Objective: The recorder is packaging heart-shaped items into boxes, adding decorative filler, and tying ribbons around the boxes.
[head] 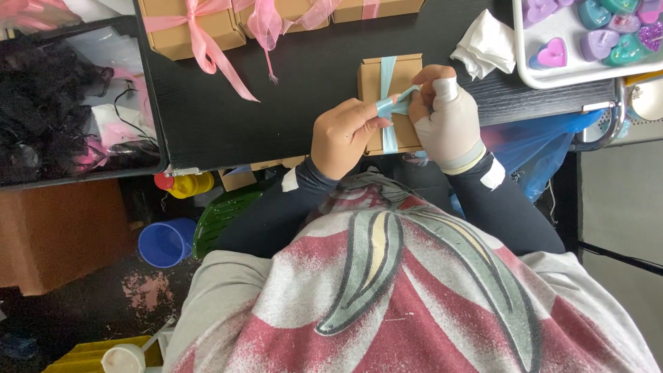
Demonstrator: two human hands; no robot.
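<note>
Mid-tie: your left hand [343,135] and right hand [445,114] pinch the blue ribbon [391,103] over the kraft box [387,83]; next, draw the knot snug.

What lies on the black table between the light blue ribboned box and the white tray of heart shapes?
In the head view, a crumpled white cloth lies there, between the cardboard box and the white tray; the rest of the black table there is bare.

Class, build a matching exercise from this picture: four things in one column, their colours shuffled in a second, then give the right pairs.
Things:
1. ribbon held by both hands
2. bow on the far box
3. bucket on the floor
4. cloth beside the tray

Colours:
A. white
B. pink
C. light blue
D. deep blue

Pairs: ribbon C; bow B; bucket D; cloth A.
</note>
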